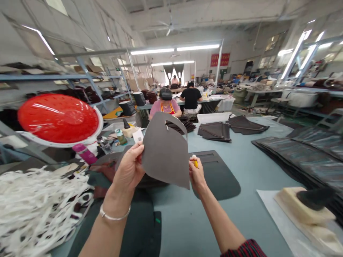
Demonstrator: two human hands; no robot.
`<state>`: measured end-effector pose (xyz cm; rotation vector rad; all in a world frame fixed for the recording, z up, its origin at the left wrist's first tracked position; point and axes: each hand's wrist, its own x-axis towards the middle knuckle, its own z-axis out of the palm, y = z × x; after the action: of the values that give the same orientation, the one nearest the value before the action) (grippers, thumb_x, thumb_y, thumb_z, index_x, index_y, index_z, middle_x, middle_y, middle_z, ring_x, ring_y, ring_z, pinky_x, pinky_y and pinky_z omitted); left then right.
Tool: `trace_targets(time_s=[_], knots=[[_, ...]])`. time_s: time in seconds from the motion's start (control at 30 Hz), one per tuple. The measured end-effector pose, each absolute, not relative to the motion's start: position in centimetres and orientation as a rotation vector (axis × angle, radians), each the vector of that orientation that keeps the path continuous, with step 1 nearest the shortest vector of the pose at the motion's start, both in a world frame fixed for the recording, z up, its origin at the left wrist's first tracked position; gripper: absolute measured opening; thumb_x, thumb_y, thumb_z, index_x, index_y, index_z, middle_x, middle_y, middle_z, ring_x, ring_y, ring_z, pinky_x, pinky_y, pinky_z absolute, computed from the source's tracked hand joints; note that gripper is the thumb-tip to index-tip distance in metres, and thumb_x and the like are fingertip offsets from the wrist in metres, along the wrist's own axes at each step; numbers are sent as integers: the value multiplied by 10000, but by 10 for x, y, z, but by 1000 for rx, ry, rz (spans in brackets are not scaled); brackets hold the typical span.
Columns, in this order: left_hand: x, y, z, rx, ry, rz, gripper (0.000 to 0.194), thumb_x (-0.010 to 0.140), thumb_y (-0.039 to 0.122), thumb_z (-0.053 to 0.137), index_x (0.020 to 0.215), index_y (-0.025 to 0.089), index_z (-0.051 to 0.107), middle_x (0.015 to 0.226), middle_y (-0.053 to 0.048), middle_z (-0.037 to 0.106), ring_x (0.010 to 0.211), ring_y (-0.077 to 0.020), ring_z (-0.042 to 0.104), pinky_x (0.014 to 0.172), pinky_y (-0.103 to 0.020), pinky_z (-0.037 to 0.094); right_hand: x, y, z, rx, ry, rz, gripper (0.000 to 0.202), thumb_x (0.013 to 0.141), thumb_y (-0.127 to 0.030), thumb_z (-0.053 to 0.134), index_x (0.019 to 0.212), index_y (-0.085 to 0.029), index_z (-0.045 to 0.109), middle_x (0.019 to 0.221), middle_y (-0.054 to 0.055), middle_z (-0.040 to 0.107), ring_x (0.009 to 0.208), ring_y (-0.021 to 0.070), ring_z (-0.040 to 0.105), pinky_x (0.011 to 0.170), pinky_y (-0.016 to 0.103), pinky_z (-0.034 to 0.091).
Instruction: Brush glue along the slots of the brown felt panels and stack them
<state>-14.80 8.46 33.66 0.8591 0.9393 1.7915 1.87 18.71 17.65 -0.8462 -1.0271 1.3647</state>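
My left hand (130,166) pinches the left edge of a dark grey leather-like panel (165,157), raised above the table. The panel is bent, and its upper right part curls over into a loop. At the panel's right edge is my right hand (197,176), its fingers closed around a small yellow-handled tool (196,163) with a whitish end. The tool's kind is unclear, and I cannot tell whether those fingers also touch the panel. Beneath and beyond the right hand, a dark rounded panel (223,182) with a slot lies flat on the table (177,228).
White strips (40,210) are heaped at left, near a red-topped round lamp or basin (60,117) and a purple bottle (84,153). Stacked dark pieces (302,153) lie at right, beyond a cream block with a black nozzle (300,203). A co-worker (166,103) sits opposite.
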Motion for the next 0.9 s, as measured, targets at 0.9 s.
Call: trace_targets(time_s=[0.9], knots=[[0, 178, -33, 617, 1843, 1142, 553, 573, 701, 576, 724, 170, 551, 635, 8, 567, 611, -142, 550, 600, -285, 473, 301, 322, -18, -1955, -1665, 335, 205, 779, -317, 601, 932, -212, 513, 736, 15, 583, 629, 181, 532, 605, 263, 319]])
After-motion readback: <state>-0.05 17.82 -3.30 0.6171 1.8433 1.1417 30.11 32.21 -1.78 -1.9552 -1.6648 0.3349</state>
